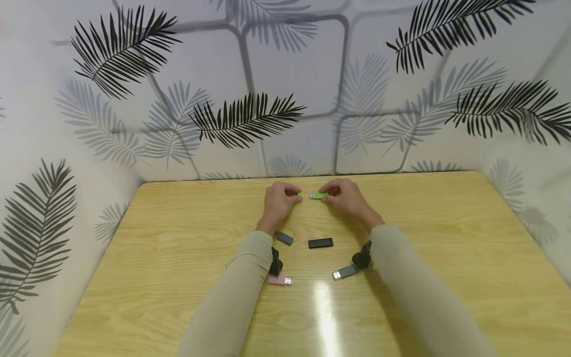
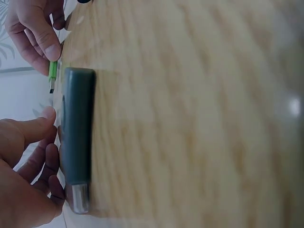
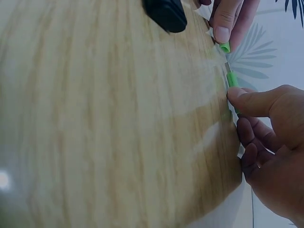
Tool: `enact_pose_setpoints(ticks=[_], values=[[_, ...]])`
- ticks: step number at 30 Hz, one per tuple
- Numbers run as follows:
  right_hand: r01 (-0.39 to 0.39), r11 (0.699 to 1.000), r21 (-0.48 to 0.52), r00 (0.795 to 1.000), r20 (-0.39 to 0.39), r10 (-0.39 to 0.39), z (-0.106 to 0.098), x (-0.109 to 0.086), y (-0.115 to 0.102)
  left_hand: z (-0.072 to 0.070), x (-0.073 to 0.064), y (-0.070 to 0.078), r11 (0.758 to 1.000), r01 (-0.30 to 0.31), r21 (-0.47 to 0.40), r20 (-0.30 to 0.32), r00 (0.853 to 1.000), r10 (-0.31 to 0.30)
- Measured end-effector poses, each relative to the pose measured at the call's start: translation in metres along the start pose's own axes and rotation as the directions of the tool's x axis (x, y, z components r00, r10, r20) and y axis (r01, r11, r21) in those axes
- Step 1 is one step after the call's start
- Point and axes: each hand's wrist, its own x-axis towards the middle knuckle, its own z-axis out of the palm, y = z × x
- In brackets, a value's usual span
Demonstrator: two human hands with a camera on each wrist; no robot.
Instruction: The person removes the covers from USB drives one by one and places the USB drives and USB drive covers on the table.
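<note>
Near the table's far edge my left hand (image 1: 277, 202) pinches a small green cap (image 3: 224, 47) between thumb and fingertips. Facing it, my right hand (image 1: 348, 198) pinches a green USB stick (image 1: 319, 195) by its body, its bare metal plug pointing left toward the cap. A short gap separates plug and cap, as the right wrist view shows. Below my left wrist lies a dark grey USB stick (image 1: 284, 238), large in the left wrist view with its metal plug (image 2: 80, 198) showing. Fingers cover most of the cap.
On the wooden table (image 1: 169, 258) lie a black USB stick (image 1: 320, 243) between the forearms, a grey one (image 1: 346, 271) by the right wrist and a pink one (image 1: 276, 280) partly under the left forearm. A leaf-patterned wall covering (image 1: 294, 144) rises behind the far edge.
</note>
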Motion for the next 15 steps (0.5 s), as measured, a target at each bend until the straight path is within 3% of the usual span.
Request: enact_pose_setpoints(ticks=[15], values=[[-0.055,0.998,-0.02,0.998,0.033,0.055,-0.0013,0.0022,-0.0062,0.0008,0.0032,0.0032,0.996,0.018,0.087,0.035,0.999,-0.021]])
